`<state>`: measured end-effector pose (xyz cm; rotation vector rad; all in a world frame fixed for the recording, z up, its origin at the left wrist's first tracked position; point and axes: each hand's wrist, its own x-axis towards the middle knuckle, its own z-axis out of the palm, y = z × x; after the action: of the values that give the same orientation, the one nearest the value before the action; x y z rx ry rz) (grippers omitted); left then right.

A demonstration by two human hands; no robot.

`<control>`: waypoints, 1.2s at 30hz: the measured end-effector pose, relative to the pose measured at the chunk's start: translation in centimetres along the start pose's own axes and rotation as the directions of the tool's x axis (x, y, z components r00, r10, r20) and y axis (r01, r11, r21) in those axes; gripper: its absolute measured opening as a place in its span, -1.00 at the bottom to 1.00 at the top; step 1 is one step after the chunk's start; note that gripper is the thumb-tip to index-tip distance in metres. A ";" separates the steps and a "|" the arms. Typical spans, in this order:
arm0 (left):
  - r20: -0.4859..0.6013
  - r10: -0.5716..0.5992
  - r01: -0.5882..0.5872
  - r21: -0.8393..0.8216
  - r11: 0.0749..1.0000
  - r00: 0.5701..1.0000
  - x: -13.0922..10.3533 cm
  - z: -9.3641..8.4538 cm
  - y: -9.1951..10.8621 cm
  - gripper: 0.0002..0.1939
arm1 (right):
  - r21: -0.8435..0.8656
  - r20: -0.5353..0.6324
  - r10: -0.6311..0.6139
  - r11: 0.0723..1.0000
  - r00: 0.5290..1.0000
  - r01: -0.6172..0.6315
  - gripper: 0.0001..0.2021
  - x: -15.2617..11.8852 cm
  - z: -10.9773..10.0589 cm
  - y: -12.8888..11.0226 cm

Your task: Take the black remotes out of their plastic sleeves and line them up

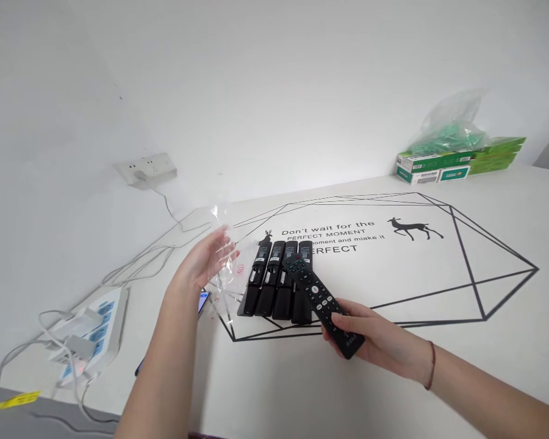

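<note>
My right hand [363, 332] grips the lower end of a black remote control [322, 302], its buttons facing up. The top of that remote overlaps a row of several black remotes [274, 280] lying side by side, backs up, on the white table [416, 378]. To the left of the row, my left hand [210, 256] has its fingers curled around part of a clear plastic bag [231, 271]. Behind my left forearm lies a phone [204, 300], mostly hidden.
At the left sits a white power strip [112, 329] with plugs and grey cables. A wall socket [153, 167] is above it. Green and white boxes [432, 167] stand at the back right, with a plastic bag of green items [452, 137] on top.
</note>
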<state>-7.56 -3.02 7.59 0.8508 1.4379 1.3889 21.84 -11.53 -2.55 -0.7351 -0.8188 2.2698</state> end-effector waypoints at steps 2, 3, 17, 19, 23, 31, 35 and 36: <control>-0.032 -0.034 0.044 0.387 0.921 0.999 0.9 -1.5 -0.9 -0.45 | -0.003 -0.030 0.002 1.000 1.000 -0.002 -0.74 0.1 -0.1 0.0; -0.031 -0.025 0.038 0.572 0.819 0.999 1.3 -1.8 -1.6 -0.36 | -0.009 -0.036 0.004 1.000 0.999 -0.004 -0.74 0.2 -0.1 -0.1; 0.146 0.097 -0.154 0.985 0.077 0.984 4.2 -2.1 -6.6 -0.31 | -0.064 -0.012 -0.001 0.998 1.000 0.000 -0.74 0.0 -0.3 -0.3; 0.175 0.085 -0.181 0.981 0.067 0.981 4.5 -2.3 -7.0 -0.30 | -0.065 -0.006 -0.005 0.998 1.000 0.004 -0.74 0.0 -0.3 -0.4; 0.210 0.089 -0.215 0.975 0.054 0.974 4.6 -2.8 -8.4 -0.35 | -0.066 -0.009 -0.007 0.998 1.000 0.006 -0.73 0.0 -0.2 -0.5; 0.217 0.069 -0.220 0.974 0.051 0.974 4.4 -3.1 -9.6 -0.46 | -0.065 -0.004 -0.011 0.998 1.000 0.011 -0.74 0.2 -0.4 -0.2; 0.167 0.069 -0.170 0.985 0.031 0.984 4.4 -2.7 -8.8 -0.40 | -0.068 0.025 -0.029 0.997 0.999 0.031 -0.77 0.2 -0.5 -0.3; 0.138 0.112 -0.142 0.989 0.027 0.984 4.1 -2.3 -8.5 -0.38 | -0.070 0.036 -0.037 0.997 0.999 0.040 -0.77 0.2 -0.5 -0.3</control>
<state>-10.05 -0.99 -1.60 1.9137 2.3605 0.1150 22.14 -11.01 -2.74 -0.7071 -0.9263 2.2347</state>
